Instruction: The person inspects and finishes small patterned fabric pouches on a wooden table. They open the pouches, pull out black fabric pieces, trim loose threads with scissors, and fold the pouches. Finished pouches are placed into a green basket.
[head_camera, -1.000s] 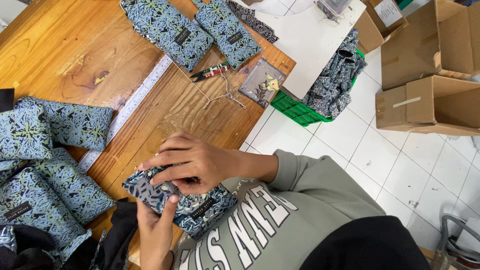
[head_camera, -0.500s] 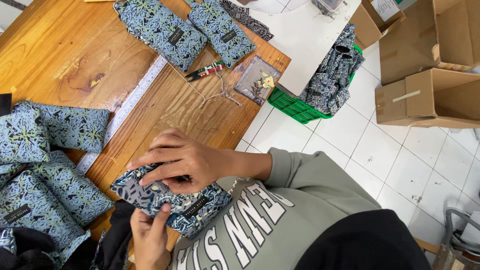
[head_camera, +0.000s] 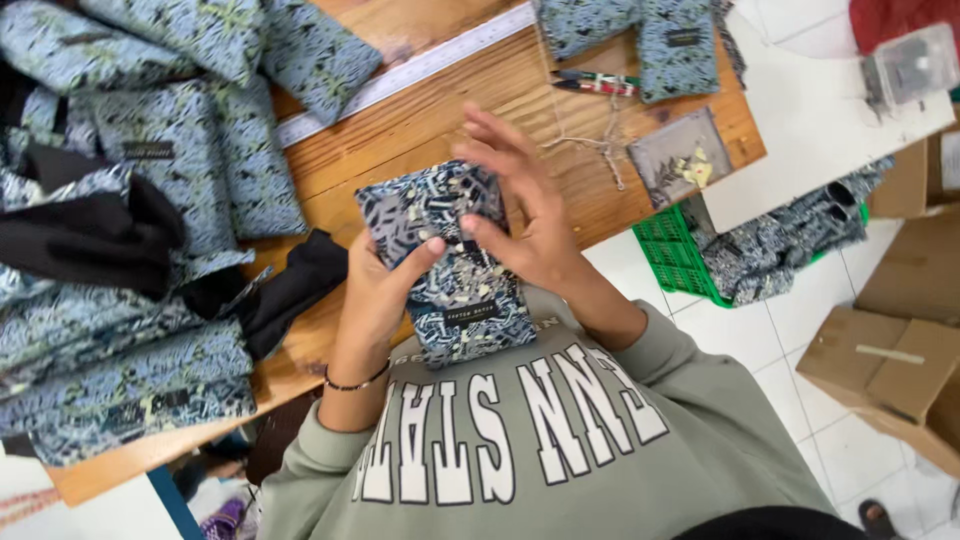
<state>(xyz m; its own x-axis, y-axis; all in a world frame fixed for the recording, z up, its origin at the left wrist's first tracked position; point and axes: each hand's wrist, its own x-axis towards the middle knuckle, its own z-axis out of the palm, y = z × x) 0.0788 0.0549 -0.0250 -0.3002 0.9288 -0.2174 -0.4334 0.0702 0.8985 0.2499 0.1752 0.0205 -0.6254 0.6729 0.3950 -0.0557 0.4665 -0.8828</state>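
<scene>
Both hands hold a folded cloth piece with a dark blue, black and white pattern and a small dark label, just above the front edge of the wooden table. My left hand, a thin bracelet on its wrist, grips the piece's left side with the thumb on top. My right hand holds the upper right side, with its fingers spread over the top corner. The piece's lower end rests against my grey-green sweatshirt.
Piles of folded blue patterned cloth and black cloth fill the table's left. A white ruler, pens and a clear packet lie beyond my hands. A green crate of cloth and cardboard boxes stand on the tiled floor.
The view has swung and moved closer. The cloth piece came up from the table edge and turned upright between my hands; my right hand shifted from pressing on top to gripping its upper corner.
</scene>
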